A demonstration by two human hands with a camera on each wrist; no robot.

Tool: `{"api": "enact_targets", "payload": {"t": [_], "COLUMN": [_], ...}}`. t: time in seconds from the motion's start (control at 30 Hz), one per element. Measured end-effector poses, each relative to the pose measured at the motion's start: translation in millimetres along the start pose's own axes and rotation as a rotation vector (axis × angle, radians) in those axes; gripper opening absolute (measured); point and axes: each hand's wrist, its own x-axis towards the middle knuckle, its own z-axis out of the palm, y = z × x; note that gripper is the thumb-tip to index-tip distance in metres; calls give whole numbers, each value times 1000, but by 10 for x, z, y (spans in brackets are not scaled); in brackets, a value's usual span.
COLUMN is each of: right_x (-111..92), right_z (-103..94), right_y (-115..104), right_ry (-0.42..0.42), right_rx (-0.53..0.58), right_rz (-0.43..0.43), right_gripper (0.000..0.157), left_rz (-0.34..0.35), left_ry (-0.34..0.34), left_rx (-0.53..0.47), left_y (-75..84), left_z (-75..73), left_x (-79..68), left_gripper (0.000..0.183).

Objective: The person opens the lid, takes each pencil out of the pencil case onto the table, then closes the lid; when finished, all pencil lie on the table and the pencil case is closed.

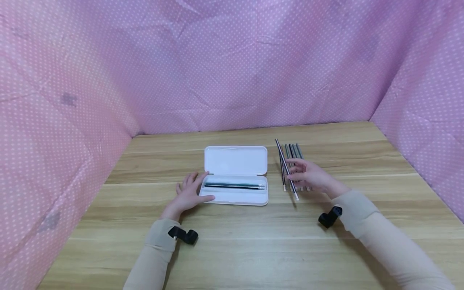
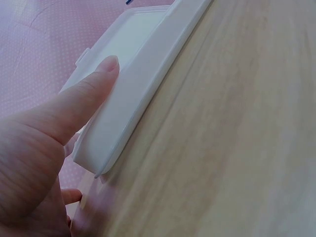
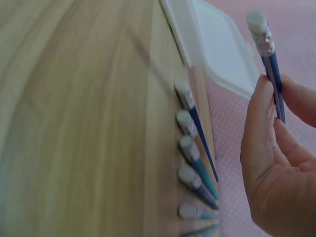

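My right hand (image 1: 309, 176) pinches a dark blue striped pencil (image 1: 280, 150) between thumb and fingers, tilted above the table. Its white eraser (image 3: 257, 21) points toward me. Beneath that hand lie several more pencils (image 1: 299, 151) side by side, eraser ends nearest me. A white pencil case (image 1: 233, 199) lies with its lid (image 1: 235, 160) folded back, and a few dark green and dark pencils (image 1: 233, 185) are inside. At the case's left end, my left hand (image 1: 186, 197) is spread, the straight thumb (image 2: 94, 86) touching the front edge and the index finger near the hinge.
The wooden table (image 1: 235, 245) carries the case in its middle and the pencils to the right of it. Pink dotted cloth (image 1: 232, 68) hangs behind the table and along both sides. A small black wrist camera (image 1: 330, 217) sits on each sleeve.
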Motion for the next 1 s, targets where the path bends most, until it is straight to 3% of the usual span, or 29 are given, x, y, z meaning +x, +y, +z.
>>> {"api": "enact_targets", "payload": {"t": [0.67,1.0], "right_x": [-44,3], "right_z": [-555,-646], "right_y": [85,99], "right_ry": [112,150], "right_rx": [-19,-196], "right_rz": [92,185], "right_gripper": [75,72], "left_rz": [-1,3], "left_ry": [-4,-8], "left_rx": [2,0], "left_y": [31,29], "left_z": [-11,-11], "left_x": [-6,-14], "left_gripper": [88,87]}}
